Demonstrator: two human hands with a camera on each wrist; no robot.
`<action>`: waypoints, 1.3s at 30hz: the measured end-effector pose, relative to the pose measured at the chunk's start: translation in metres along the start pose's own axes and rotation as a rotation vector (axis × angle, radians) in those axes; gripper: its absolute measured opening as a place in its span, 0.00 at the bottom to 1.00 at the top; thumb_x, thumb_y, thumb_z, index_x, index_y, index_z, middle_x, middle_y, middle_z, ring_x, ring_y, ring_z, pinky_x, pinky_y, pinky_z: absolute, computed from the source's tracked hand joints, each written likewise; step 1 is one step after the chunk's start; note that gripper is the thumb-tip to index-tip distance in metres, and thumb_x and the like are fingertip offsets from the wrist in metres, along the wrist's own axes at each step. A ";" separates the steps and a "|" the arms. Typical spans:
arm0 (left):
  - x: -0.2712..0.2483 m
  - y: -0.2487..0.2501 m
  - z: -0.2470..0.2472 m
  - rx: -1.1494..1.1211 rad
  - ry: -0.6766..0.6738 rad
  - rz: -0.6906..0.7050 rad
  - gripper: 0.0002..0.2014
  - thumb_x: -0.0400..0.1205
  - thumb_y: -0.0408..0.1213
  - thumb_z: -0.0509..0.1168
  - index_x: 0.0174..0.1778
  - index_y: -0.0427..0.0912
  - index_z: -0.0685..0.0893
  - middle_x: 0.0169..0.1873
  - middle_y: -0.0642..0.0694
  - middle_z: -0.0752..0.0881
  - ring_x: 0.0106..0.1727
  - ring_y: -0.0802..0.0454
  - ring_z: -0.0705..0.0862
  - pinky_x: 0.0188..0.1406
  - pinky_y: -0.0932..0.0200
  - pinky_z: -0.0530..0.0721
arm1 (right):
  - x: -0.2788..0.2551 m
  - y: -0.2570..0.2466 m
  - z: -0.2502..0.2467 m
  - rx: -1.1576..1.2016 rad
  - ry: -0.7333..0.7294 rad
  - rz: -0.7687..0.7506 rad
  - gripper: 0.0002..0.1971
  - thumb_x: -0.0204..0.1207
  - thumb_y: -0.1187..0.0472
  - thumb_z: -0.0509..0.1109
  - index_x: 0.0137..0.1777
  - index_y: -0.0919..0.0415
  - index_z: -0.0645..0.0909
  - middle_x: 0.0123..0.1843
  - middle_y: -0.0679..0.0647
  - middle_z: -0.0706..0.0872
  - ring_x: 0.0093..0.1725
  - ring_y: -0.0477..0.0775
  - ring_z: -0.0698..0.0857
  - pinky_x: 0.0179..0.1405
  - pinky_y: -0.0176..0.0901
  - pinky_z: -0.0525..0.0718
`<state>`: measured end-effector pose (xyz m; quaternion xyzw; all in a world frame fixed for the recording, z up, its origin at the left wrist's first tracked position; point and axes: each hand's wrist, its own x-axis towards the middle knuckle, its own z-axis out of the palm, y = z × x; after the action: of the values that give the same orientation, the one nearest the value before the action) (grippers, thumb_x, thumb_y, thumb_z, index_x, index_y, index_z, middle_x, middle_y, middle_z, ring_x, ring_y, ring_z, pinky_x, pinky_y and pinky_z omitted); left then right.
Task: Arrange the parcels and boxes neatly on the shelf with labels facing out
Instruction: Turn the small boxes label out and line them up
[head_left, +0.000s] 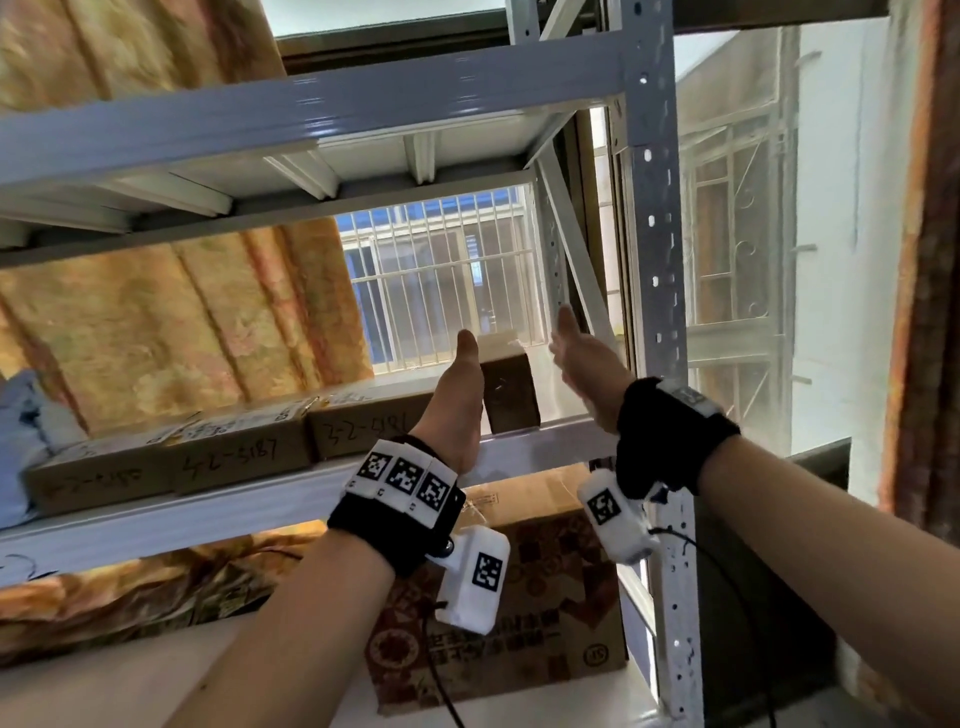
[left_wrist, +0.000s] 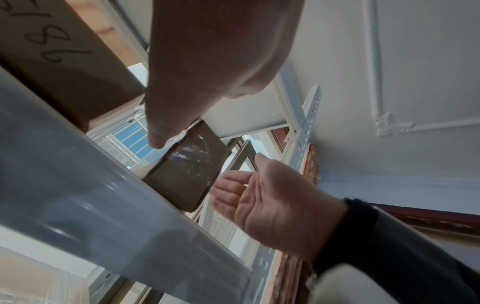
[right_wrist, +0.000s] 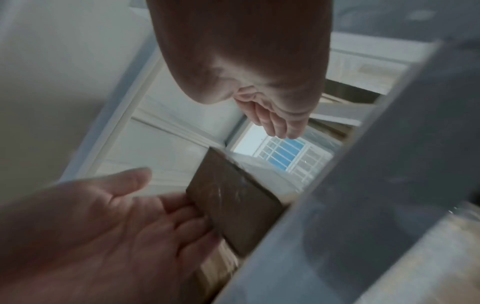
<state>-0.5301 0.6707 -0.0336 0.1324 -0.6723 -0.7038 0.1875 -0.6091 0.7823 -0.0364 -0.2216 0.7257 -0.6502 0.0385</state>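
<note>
Small brown box (head_left: 506, 395) stood between spread left hand (head_left: 457, 400) and right hand (head_left: 587, 364) (neighbouring box (head_left: 358, 426) read "3-2-518").

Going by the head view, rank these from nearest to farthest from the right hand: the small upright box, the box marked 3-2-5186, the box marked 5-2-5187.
From the right hand:
1. Small upright box, just left of it.
2. Box marked 3-2-5186, beyond the left hand.
3. Box marked 5-2-5187, farthest left.

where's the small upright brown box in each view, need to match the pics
Head: small brown box just right of centre, on the shelf ledge between the left hand and right hand.
Left wrist: centre, on the grey shelf edge.
Right wrist: lower centre, at the left hand's fingers.
Shared landmark: the barred window behind it.
</note>
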 end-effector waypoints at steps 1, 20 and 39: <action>0.000 -0.001 0.002 -0.016 0.003 0.006 0.43 0.78 0.73 0.47 0.79 0.42 0.72 0.75 0.42 0.77 0.75 0.49 0.75 0.73 0.50 0.74 | -0.001 0.010 0.004 0.034 -0.048 0.008 0.60 0.61 0.15 0.43 0.79 0.61 0.70 0.79 0.60 0.75 0.78 0.58 0.73 0.81 0.59 0.65; -0.004 -0.002 0.011 -0.015 0.167 0.019 0.24 0.88 0.60 0.47 0.49 0.43 0.77 0.38 0.48 0.81 0.36 0.57 0.78 0.32 0.60 0.75 | -0.039 0.021 0.001 -0.094 -0.082 -0.211 0.35 0.87 0.37 0.40 0.79 0.60 0.71 0.75 0.64 0.78 0.75 0.64 0.76 0.77 0.56 0.69; -0.006 -0.035 0.007 -0.069 0.057 0.028 0.32 0.86 0.64 0.46 0.68 0.44 0.82 0.56 0.45 0.89 0.57 0.53 0.86 0.54 0.58 0.80 | 0.005 0.030 0.023 0.265 -0.140 -0.088 0.32 0.84 0.33 0.49 0.64 0.56 0.84 0.56 0.61 0.91 0.56 0.59 0.91 0.62 0.55 0.87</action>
<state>-0.5310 0.6809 -0.0681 0.1365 -0.6437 -0.7198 0.2209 -0.6136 0.7605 -0.0674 -0.2908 0.6189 -0.7242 0.0894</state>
